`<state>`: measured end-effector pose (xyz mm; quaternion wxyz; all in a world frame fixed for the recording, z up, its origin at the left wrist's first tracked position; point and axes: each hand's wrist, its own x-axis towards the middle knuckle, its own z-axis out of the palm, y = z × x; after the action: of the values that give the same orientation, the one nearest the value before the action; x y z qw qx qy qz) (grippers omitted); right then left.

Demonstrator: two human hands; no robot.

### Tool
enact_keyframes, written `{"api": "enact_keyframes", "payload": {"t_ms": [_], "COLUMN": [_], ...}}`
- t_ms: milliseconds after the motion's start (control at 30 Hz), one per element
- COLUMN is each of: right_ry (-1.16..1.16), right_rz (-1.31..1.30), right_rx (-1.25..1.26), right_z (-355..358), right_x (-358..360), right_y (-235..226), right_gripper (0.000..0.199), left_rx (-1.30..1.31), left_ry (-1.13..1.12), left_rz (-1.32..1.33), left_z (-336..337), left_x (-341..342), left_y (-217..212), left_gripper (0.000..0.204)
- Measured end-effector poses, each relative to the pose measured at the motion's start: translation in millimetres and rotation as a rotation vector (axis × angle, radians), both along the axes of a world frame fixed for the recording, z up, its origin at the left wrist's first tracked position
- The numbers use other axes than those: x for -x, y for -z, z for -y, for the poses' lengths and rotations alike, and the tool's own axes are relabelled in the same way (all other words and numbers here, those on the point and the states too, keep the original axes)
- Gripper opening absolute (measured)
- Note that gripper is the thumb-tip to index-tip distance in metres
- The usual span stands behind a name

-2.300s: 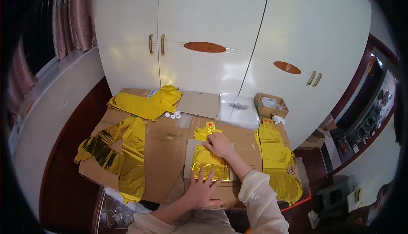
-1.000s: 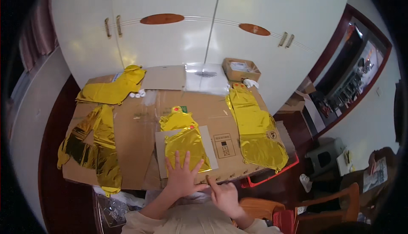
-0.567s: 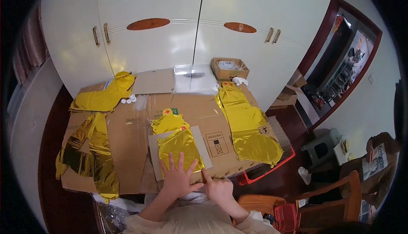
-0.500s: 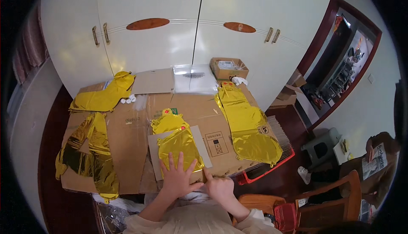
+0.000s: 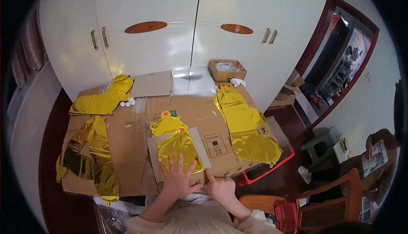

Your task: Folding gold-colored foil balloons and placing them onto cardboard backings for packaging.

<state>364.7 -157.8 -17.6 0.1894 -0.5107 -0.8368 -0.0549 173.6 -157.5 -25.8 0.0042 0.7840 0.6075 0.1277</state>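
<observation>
A flat gold foil balloon (image 5: 176, 142) lies on a grey card sheet (image 5: 200, 145) in the middle of a cardboard-covered table (image 5: 127, 140). My left hand (image 5: 178, 178) rests flat with spread fingers on the balloon's near edge. Beside it, my right hand (image 5: 219, 186) presses on the cardboard at the near table edge, forefinger out and the other fingers curled, holding nothing.
More gold foil balloons lie at the far left (image 5: 104, 100), the near left (image 5: 89, 157) and the right (image 5: 246, 125). A small open carton (image 5: 226, 69) and clear plastic bags (image 5: 193, 81) sit at the back by white cupboard doors. A wooden chair (image 5: 331, 204) stands at the right.
The view has swung left and back. My right hand left the balloon's top and came to the near edge beside my left hand, which stays on the balloon.
</observation>
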Motion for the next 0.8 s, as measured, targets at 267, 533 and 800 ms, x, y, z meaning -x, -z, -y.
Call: {"api": "enact_keyframes", "payload": {"t_ms": [267,533,800], "right_ry": [-0.055,-0.067,-0.028], "right_rz": [-0.067,-0.046,0.004], "right_rx": [-0.049,-0.032,-0.017], "right_z": [-3.2,-4.0,-10.7], "right_x": [5.1,9.2,5.1], "right_y": [-9.5,-9.7,-10.6], "right_gripper": [0.043,0.035,0.036], "left_rx": [0.001,0.003,0.003], "left_ry": [0.005,0.006,-0.002], "left_rz": [0.004,-0.036,-0.026], "left_z": [-0.3,1.5,1.4], "left_x": [-0.1,0.6,0.8], "left_y": [-1.0,-2.8,-0.8], "left_gripper": [0.09,0.091,0.092]}}
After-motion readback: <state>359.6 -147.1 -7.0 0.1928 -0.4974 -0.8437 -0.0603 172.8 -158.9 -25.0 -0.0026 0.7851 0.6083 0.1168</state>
